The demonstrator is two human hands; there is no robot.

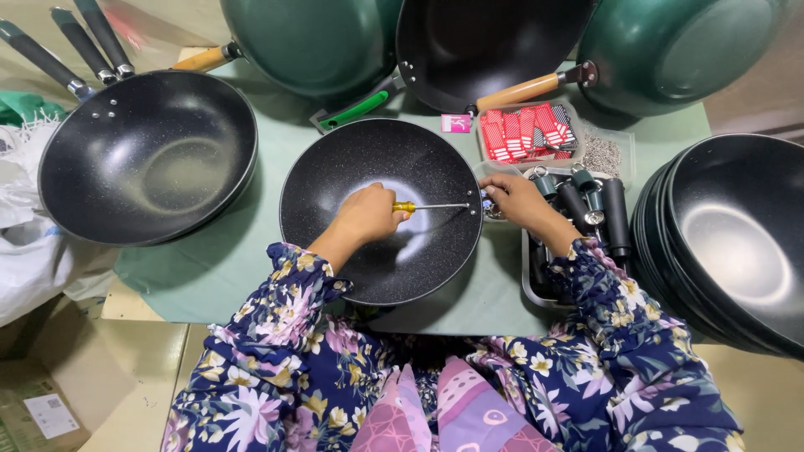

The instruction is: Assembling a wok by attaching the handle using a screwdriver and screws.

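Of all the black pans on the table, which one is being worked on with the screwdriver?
The handleless black pan at centre, directly before the person: the left hand holds a screwdriver inside it, tip at its right rim.

This looks like a small workshop where cookware gets put together, not a kitchen. The bench (209, 268) wears a pale green cover and is crowded with many alike black pans: a stack of handleless pans (737, 243) on one side, a pile of finished pans (146, 155) with handles on the other, green woks (310, 38) tipped up at the back. A tray of loose black handles (599, 209), a tub of red tags (530, 130) and a screwdriver (429, 206) add to it. A cardboard box (38, 410) sits on the floor.
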